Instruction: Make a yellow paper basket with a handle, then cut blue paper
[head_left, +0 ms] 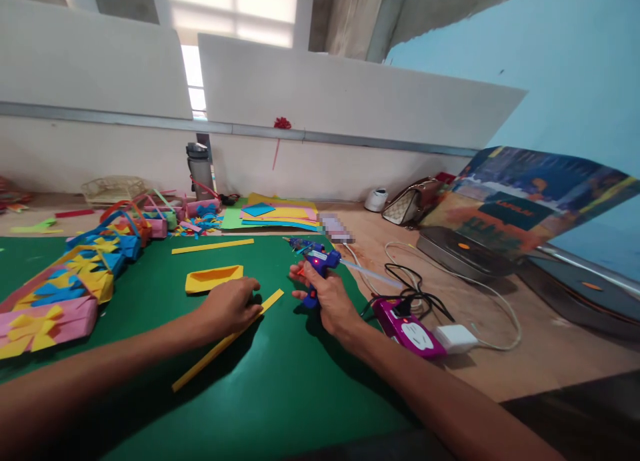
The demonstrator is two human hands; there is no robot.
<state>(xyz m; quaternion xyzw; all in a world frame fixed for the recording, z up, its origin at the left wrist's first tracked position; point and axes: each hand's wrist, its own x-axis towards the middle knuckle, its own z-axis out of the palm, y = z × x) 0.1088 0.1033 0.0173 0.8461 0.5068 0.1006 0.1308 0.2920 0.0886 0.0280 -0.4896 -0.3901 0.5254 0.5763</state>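
Note:
My right hand (327,291) is wrapped round the grip of a blue hot glue gun (317,255), whose nozzle points to the far left. A red light glows on the gun, and a clear glue stick (370,272) sticks out of its back. With curled fingers, my left hand (235,305) pinches a long yellow paper strip (210,359) that runs diagonally under it; the exact contact is partly hidden. Just beyond that hand sits a small open yellow paper box (213,279). Farther off, a second yellow strip (213,246) lies flat on the green mat (280,394).
Finished paper baskets with bows (50,324) line the left side. Coloured sheets (280,211) and a grey bottle (199,171) stand at the back. To the right are a magenta power strip (407,331), a white charger (455,338), tangled cables and dark cases (465,254).

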